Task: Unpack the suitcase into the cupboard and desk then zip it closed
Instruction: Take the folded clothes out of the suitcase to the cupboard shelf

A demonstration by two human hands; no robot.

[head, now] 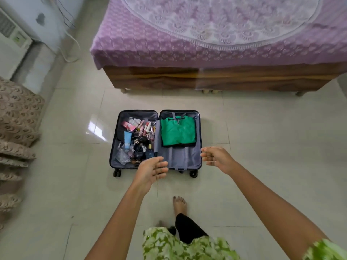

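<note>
Two bare hands reach out over the near end of the open suitcase, which lies flat on the tiled floor near the bed. Left hand and right hand are apart, fingers relaxed, holding nothing. Toiletries fill the left half; a folded green shirt lies at the far end of the right half.

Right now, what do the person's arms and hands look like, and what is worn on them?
Both forearms are bare. The left hand and right hand show no rings, watch or gloves. A short green-and-white patterned sleeve shows at the right upper arm, matching the patterned top below.
</note>
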